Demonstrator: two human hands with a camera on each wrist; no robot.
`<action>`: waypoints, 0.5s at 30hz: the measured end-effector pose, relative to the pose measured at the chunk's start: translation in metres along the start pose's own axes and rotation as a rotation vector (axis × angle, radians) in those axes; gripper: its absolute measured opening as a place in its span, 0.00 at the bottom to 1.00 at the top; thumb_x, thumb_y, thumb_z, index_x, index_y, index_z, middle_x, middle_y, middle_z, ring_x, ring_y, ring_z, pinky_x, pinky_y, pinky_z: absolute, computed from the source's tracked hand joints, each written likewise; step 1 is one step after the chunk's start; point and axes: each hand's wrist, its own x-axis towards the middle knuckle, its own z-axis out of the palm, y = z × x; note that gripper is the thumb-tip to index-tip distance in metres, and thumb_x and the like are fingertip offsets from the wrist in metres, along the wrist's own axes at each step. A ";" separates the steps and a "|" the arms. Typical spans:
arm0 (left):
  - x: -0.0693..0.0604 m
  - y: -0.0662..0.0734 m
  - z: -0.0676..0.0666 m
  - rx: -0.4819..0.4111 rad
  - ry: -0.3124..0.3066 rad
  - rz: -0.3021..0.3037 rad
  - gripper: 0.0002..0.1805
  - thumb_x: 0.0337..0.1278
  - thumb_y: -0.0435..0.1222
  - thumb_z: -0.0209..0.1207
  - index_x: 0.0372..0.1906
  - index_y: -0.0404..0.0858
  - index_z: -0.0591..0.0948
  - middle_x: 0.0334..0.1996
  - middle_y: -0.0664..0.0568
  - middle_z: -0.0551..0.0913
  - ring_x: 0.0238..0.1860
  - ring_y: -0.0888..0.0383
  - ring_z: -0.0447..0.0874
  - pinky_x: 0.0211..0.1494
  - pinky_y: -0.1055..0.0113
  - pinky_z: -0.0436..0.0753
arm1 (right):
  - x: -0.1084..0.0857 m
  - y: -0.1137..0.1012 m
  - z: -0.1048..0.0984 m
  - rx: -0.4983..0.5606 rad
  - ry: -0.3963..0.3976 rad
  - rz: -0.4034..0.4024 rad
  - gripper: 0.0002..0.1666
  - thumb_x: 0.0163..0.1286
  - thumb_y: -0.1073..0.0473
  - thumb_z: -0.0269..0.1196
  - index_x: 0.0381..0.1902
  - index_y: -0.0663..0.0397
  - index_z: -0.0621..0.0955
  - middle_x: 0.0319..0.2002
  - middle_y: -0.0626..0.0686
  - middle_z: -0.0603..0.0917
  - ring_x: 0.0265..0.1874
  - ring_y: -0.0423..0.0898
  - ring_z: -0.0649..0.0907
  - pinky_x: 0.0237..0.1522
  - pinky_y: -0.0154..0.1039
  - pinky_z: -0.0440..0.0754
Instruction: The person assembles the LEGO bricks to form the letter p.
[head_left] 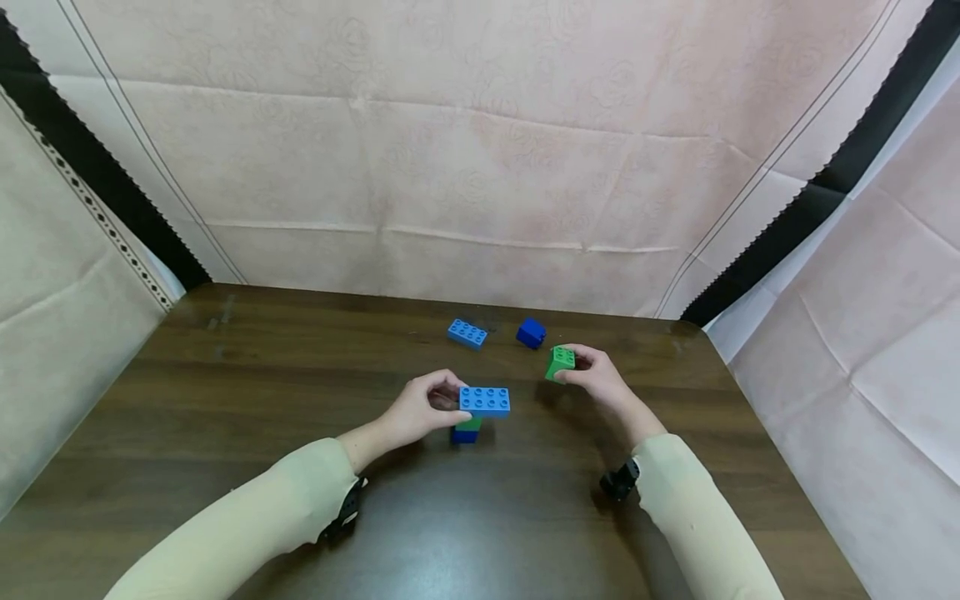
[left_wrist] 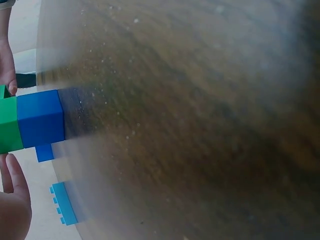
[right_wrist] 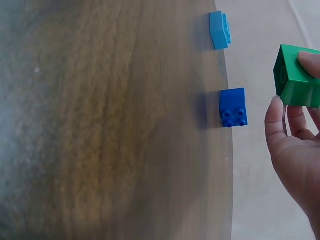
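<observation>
A light blue brick (head_left: 484,402) tops a stack with a green brick (head_left: 468,424) and a dark blue brick (head_left: 464,437) under it. The left hand (head_left: 420,410) pinches the light blue brick at its left end, thumb in front. In the left wrist view the stack's dark blue brick (left_wrist: 41,119) and green brick (left_wrist: 9,125) show beside the fingers (left_wrist: 17,177). The right hand (head_left: 596,379) holds another green brick (head_left: 561,362) between thumb and fingers; the right wrist view shows this green brick (right_wrist: 295,77) raised above the table surface.
Near the table's far edge lie a light blue brick (head_left: 467,333) and a dark blue brick (head_left: 531,333), the latter on its side with studs facing sideways. A pale cloth (head_left: 450,167) hangs behind the brown table (head_left: 262,375).
</observation>
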 end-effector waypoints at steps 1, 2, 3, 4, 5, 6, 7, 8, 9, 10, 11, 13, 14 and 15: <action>0.000 0.000 0.000 0.003 0.000 -0.001 0.14 0.48 0.36 0.68 0.40 0.41 0.78 0.41 0.49 0.82 0.42 0.57 0.79 0.49 0.63 0.81 | 0.000 -0.001 0.001 -0.010 -0.002 -0.004 0.30 0.60 0.65 0.63 0.60 0.67 0.70 0.42 0.52 0.79 0.37 0.38 0.78 0.42 0.32 0.79; 0.000 0.001 0.000 0.009 0.000 -0.003 0.14 0.48 0.36 0.68 0.40 0.41 0.78 0.42 0.49 0.82 0.42 0.57 0.79 0.49 0.62 0.81 | -0.001 -0.002 0.001 -0.019 -0.002 -0.008 0.30 0.60 0.65 0.63 0.60 0.67 0.70 0.42 0.54 0.79 0.37 0.38 0.78 0.42 0.33 0.79; 0.000 0.002 0.000 0.012 -0.002 -0.004 0.14 0.48 0.37 0.68 0.41 0.42 0.78 0.42 0.49 0.82 0.43 0.57 0.79 0.49 0.62 0.81 | -0.001 -0.003 0.002 -0.031 0.000 -0.010 0.30 0.60 0.65 0.63 0.60 0.67 0.70 0.42 0.54 0.79 0.37 0.39 0.78 0.42 0.34 0.79; 0.000 0.003 0.000 0.018 -0.005 -0.006 0.14 0.48 0.37 0.68 0.41 0.42 0.78 0.42 0.49 0.82 0.43 0.57 0.79 0.49 0.62 0.81 | -0.001 -0.004 0.003 -0.044 -0.001 -0.015 0.29 0.60 0.65 0.63 0.59 0.67 0.71 0.43 0.56 0.79 0.37 0.39 0.77 0.42 0.34 0.79; 0.000 0.005 0.000 0.024 -0.008 -0.006 0.14 0.48 0.37 0.68 0.41 0.42 0.78 0.42 0.49 0.82 0.43 0.57 0.79 0.49 0.62 0.81 | -0.001 -0.005 0.004 -0.051 -0.003 -0.019 0.29 0.60 0.65 0.63 0.59 0.67 0.71 0.43 0.57 0.79 0.37 0.40 0.77 0.42 0.35 0.79; 0.000 0.006 0.000 0.029 -0.010 -0.007 0.15 0.48 0.37 0.68 0.41 0.43 0.78 0.42 0.50 0.82 0.43 0.56 0.79 0.49 0.61 0.81 | -0.001 -0.006 0.005 -0.057 -0.005 -0.026 0.29 0.60 0.64 0.63 0.59 0.67 0.71 0.44 0.58 0.79 0.37 0.41 0.77 0.42 0.35 0.79; 0.001 0.007 0.000 0.033 -0.012 -0.008 0.15 0.48 0.37 0.68 0.41 0.43 0.78 0.42 0.50 0.82 0.43 0.56 0.79 0.49 0.61 0.81 | -0.002 -0.008 0.005 -0.065 -0.010 -0.033 0.29 0.60 0.64 0.63 0.58 0.68 0.71 0.44 0.59 0.79 0.37 0.41 0.77 0.42 0.34 0.78; 0.001 0.007 0.000 0.037 -0.014 -0.011 0.15 0.48 0.37 0.68 0.41 0.43 0.78 0.42 0.50 0.82 0.43 0.56 0.79 0.49 0.61 0.81 | -0.002 -0.010 0.006 -0.074 -0.011 -0.037 0.29 0.60 0.64 0.64 0.58 0.67 0.71 0.44 0.60 0.79 0.38 0.42 0.77 0.41 0.33 0.78; 0.001 0.007 0.000 0.036 -0.014 -0.011 0.15 0.48 0.37 0.68 0.41 0.43 0.78 0.42 0.49 0.82 0.43 0.56 0.79 0.49 0.61 0.81 | -0.002 -0.011 0.007 -0.080 -0.011 -0.039 0.29 0.59 0.63 0.64 0.58 0.67 0.71 0.44 0.60 0.78 0.38 0.43 0.77 0.41 0.32 0.78; 0.002 0.007 0.000 0.036 -0.013 -0.012 0.15 0.48 0.36 0.68 0.41 0.42 0.78 0.41 0.49 0.82 0.43 0.56 0.79 0.49 0.61 0.81 | -0.002 -0.013 0.007 -0.081 -0.016 -0.045 0.29 0.59 0.63 0.64 0.58 0.67 0.71 0.44 0.61 0.78 0.38 0.44 0.77 0.40 0.32 0.78; 0.002 0.007 0.000 0.036 -0.011 -0.013 0.14 0.48 0.36 0.68 0.41 0.42 0.78 0.41 0.49 0.82 0.43 0.57 0.79 0.49 0.62 0.81 | -0.002 -0.014 0.008 -0.082 -0.019 -0.049 0.29 0.59 0.63 0.64 0.58 0.67 0.72 0.45 0.61 0.78 0.38 0.44 0.77 0.40 0.31 0.77; 0.003 0.006 0.000 0.038 -0.008 -0.014 0.14 0.48 0.36 0.68 0.41 0.42 0.78 0.41 0.49 0.82 0.42 0.57 0.79 0.49 0.62 0.81 | -0.002 -0.017 0.009 -0.083 -0.025 -0.059 0.29 0.59 0.63 0.64 0.58 0.66 0.72 0.45 0.61 0.78 0.38 0.45 0.77 0.39 0.31 0.78; 0.004 0.006 0.000 0.039 -0.007 -0.012 0.14 0.48 0.36 0.68 0.42 0.42 0.78 0.41 0.49 0.82 0.42 0.57 0.79 0.49 0.62 0.81 | -0.001 -0.018 0.010 -0.082 -0.026 -0.061 0.28 0.59 0.64 0.64 0.57 0.66 0.72 0.45 0.61 0.77 0.38 0.45 0.77 0.39 0.30 0.78; 0.004 0.006 0.000 0.039 -0.006 -0.011 0.14 0.48 0.36 0.68 0.42 0.42 0.78 0.41 0.49 0.82 0.42 0.57 0.79 0.49 0.62 0.81 | -0.001 -0.019 0.010 -0.077 -0.027 -0.065 0.28 0.59 0.64 0.64 0.57 0.66 0.72 0.44 0.61 0.77 0.37 0.44 0.77 0.39 0.30 0.78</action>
